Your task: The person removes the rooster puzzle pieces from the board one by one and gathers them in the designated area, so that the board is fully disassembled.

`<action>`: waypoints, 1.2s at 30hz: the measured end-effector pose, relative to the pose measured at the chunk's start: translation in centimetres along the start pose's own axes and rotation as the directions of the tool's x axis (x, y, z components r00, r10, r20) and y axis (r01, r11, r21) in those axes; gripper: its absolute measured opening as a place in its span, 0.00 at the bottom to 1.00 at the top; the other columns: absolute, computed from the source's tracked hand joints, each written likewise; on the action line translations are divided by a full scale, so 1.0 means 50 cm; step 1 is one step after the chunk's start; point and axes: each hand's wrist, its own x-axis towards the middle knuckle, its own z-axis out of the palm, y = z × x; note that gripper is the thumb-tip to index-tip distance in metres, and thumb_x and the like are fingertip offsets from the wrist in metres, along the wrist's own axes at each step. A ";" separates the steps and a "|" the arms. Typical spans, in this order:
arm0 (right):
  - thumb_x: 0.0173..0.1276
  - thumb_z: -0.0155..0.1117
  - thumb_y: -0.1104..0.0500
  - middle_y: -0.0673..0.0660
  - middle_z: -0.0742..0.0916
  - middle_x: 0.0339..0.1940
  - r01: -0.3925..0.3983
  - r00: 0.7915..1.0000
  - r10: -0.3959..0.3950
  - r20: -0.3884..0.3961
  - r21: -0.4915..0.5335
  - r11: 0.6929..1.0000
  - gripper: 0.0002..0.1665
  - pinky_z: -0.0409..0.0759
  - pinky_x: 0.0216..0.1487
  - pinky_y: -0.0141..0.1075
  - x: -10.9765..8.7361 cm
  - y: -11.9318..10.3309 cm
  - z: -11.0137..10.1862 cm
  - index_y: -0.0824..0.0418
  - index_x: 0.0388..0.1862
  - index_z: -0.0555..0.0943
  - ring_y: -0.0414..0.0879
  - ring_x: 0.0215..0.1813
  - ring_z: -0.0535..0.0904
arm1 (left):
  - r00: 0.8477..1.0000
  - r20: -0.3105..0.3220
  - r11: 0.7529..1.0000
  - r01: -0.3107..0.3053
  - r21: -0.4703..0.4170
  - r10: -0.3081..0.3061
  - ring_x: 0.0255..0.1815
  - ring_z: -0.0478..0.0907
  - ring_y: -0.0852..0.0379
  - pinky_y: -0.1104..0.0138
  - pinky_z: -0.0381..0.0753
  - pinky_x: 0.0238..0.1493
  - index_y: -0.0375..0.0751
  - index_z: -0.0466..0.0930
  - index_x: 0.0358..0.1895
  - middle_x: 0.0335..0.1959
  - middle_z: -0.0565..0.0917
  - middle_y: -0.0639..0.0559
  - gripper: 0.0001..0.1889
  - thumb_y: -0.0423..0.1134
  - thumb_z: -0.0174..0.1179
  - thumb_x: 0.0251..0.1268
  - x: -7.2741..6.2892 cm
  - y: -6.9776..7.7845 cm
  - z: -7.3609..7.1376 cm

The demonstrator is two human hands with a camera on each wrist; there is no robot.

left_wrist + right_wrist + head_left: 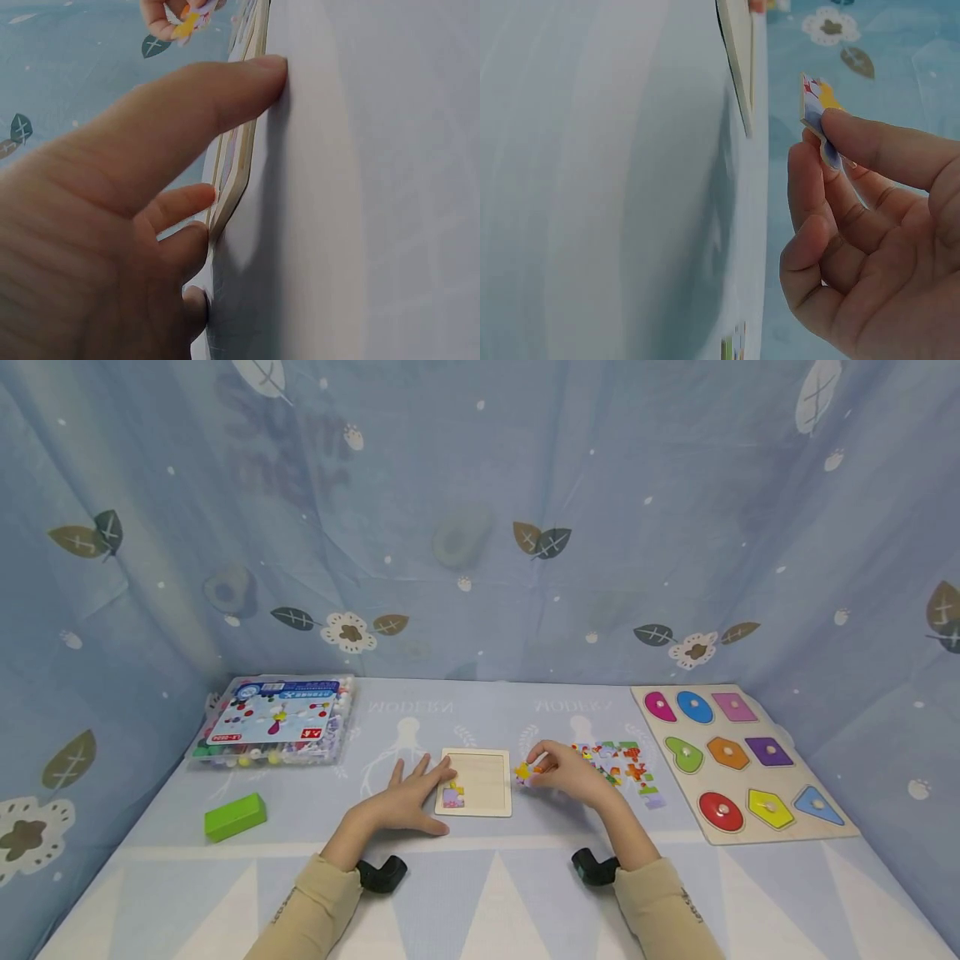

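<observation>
A shallow wooden puzzle tray (487,781) lies on the table in the head view, with purple-and-yellow jigsaw pieces (453,797) in its near left corner. My left hand (405,797) rests at the tray's left edge with its fingers spread; in the left wrist view the thumb (225,90) stretches along the tray's side. Just right of the tray, my right hand (566,772) pinches a yellow, white and purple jigsaw piece (815,105) between thumb and fingers, above the table. Beyond that hand lie several loose, colourful jigsaw pieces (637,770), partly hidden by it.
At the right lies a wooden shape board (701,777) with coloured knobbed shapes. A clear plastic box (273,722) of beads sits at the back left. In front of it is a green block (236,817). A patterned curtain (465,527) hangs behind the table.
</observation>
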 end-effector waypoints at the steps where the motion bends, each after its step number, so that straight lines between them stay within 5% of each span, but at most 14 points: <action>1: 0.56 0.67 0.64 0.54 0.80 0.29 -0.009 1.000 0.009 -0.012 -0.005 1.000 0.12 0.72 0.30 0.36 -0.003 0.005 -0.007 0.58 0.38 0.76 0.46 0.30 0.74 | 1.000 0.002 1.000 0.000 0.003 0.000 0.73 0.36 0.37 0.40 0.24 0.65 0.38 0.58 0.69 0.72 0.54 0.42 0.44 0.47 0.69 0.48 0.000 0.001 0.000; 21: 0.59 0.66 0.61 0.58 0.80 0.37 -0.050 0.990 0.044 -0.133 -0.041 0.998 0.15 0.75 0.38 0.36 -0.078 0.079 -0.123 0.63 0.44 0.75 0.48 0.39 0.75 | 1.000 0.011 1.000 0.008 0.027 -0.009 0.73 0.36 0.37 0.40 0.25 0.65 0.38 0.58 0.69 0.73 0.50 0.41 0.44 0.48 0.68 0.49 0.001 0.003 -0.001; 36: 0.61 0.64 0.59 0.56 0.81 0.37 -0.172 0.972 0.163 -0.172 -0.041 0.984 0.16 0.75 0.38 0.35 -0.116 0.125 -0.163 0.67 0.45 0.75 0.47 0.39 0.74 | 1.000 0.017 0.999 0.018 0.034 -0.018 0.73 0.35 0.38 0.41 0.24 0.65 0.38 0.58 0.69 0.73 0.49 0.42 0.44 0.49 0.68 0.49 0.003 -0.001 0.002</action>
